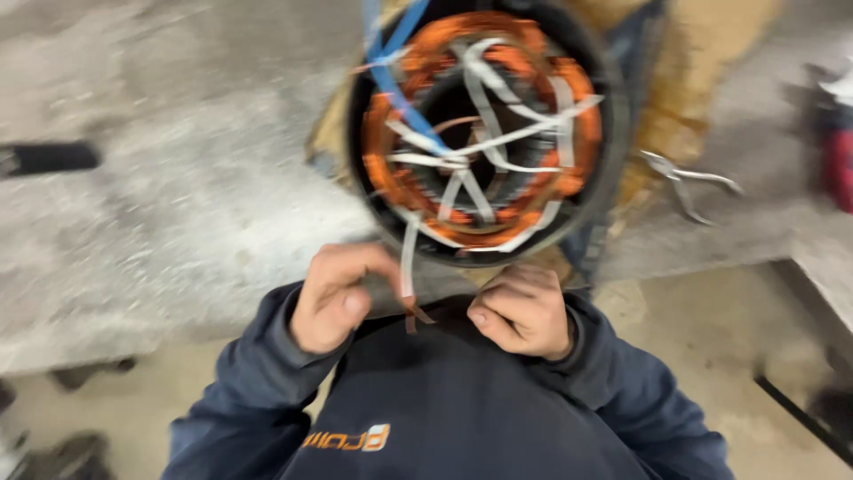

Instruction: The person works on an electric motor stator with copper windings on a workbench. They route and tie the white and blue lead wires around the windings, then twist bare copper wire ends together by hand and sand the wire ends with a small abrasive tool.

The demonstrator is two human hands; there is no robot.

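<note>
Grey tabletop (178, 204) w/ motor stator (484, 133) at near edge, copper windings bound w/ white tape. Pliers (689, 182) to its right. Left hand (333, 298) fingers pinching hanging tape strip (409, 267); right hand (524, 311) curled closed, nothing visibly held.

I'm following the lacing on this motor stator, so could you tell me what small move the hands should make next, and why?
Probably draw the white tape end taut toward the body. The left hand pinches its loose tail below the stator rim, where it hangs slack. The right hand is curled close by, and I cannot tell whether it holds anything, so it could steady the rim.
</note>
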